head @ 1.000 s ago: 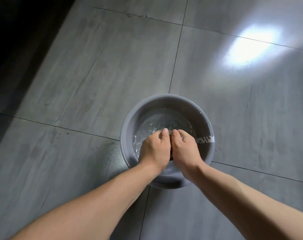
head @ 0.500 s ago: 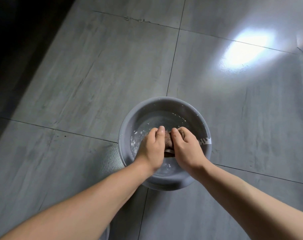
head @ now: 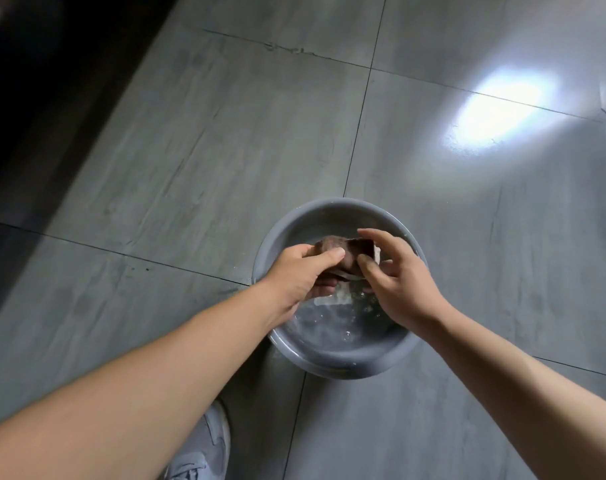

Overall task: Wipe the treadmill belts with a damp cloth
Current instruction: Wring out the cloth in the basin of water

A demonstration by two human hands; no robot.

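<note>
A wet brown cloth [head: 343, 252] is bunched up above a grey plastic basin [head: 329, 211] that stands on the floor with water in it. My left hand [head: 301, 271] grips the cloth's left part, thumb on top and fingers curled under it. My right hand [head: 398, 282] pinches the cloth's right part between thumb and fingers, the other fingers loosely spread. Both hands hover over the basin's middle. No treadmill belt is in view.
Large grey floor tiles [head: 208, 150] surround the basin, with a bright light reflection [head: 502, 109] at the upper right. A dark area [head: 35, 81] runs along the upper left. A grey shoe [head: 204, 448] shows at the bottom edge, left of the basin.
Both hands have lifted the cloth out of the water and drawn apart. The cloth, squeezed between closed fists before, now shows between them. The view has tilted down, revealing the shoe.
</note>
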